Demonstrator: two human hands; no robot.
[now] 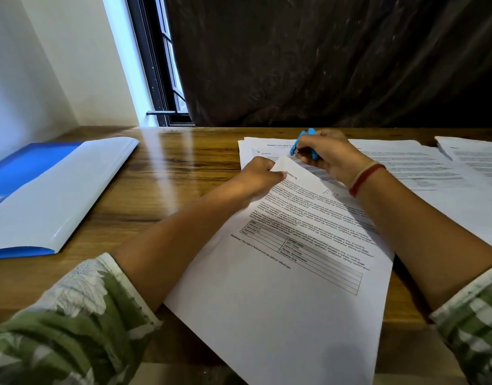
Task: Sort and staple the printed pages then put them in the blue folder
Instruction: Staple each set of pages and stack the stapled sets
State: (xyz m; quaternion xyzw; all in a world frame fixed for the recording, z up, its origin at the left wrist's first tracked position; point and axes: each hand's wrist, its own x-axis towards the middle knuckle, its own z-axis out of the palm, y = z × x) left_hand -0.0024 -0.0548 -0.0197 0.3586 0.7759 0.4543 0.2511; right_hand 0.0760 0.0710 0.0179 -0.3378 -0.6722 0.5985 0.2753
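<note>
Two hands meet at the top corner of a sheaf of printed pages headed "Section 10", which lies askew on the wooden tabletop in the middle of what we see. The left hand pinches that corner between thumb and curled fingers. The right hand, a red band at its wrist, has its fingers curled round a small blue stapler, whose nose sits at the same corner (whether it bites the paper we cannot tell). More printed sheets spread beneath and beyond the hands toward 2 o'clock, and another pile lies at 3 o'clock by the edge of view. The blue folder lies open at 9 o'clock, well apart from the pages, its pale inner leaf uppermost. A dark curtain hangs at 12 o'clock, with a window at 11.
</note>
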